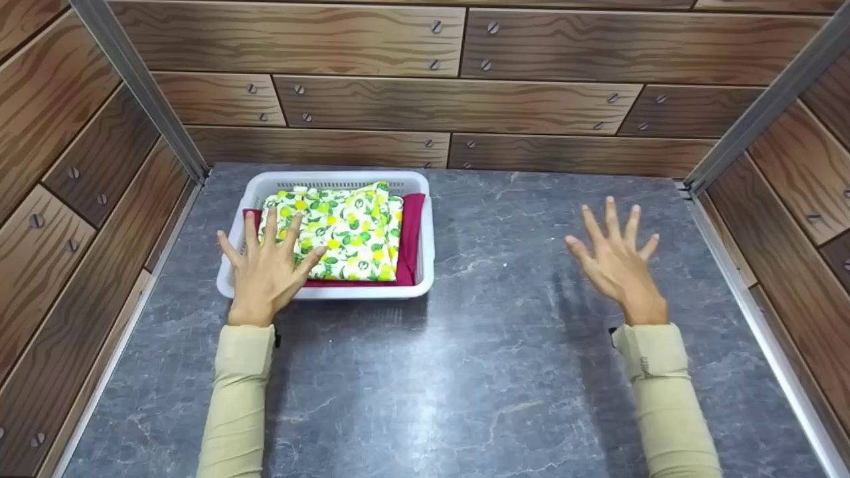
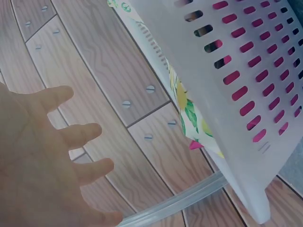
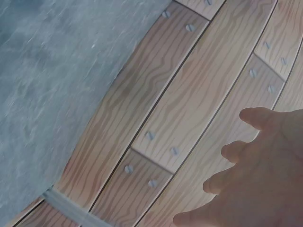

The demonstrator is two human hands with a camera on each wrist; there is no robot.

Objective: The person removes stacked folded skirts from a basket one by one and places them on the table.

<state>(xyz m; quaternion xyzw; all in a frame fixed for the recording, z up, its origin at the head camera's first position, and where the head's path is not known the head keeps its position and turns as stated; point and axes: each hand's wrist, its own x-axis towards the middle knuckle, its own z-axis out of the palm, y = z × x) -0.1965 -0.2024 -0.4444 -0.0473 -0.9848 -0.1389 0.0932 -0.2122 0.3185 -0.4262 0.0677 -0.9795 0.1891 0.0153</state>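
A white plastic basket with slotted walls stands at the back left of the table. Inside it lies a folded cloth printed with lemons and green leaves, on top of a dark red cloth. My left hand is spread over the basket's front left corner, fingers straight, holding nothing. In the left wrist view the basket wall shows apart from that hand. Over the right side of the table my right hand is also spread, with nothing in it.
The grey marbled tabletop is bounded by wood-patterned panels at the back and both sides. Metal posts rise at the back corners, and metal strips edge the sides.
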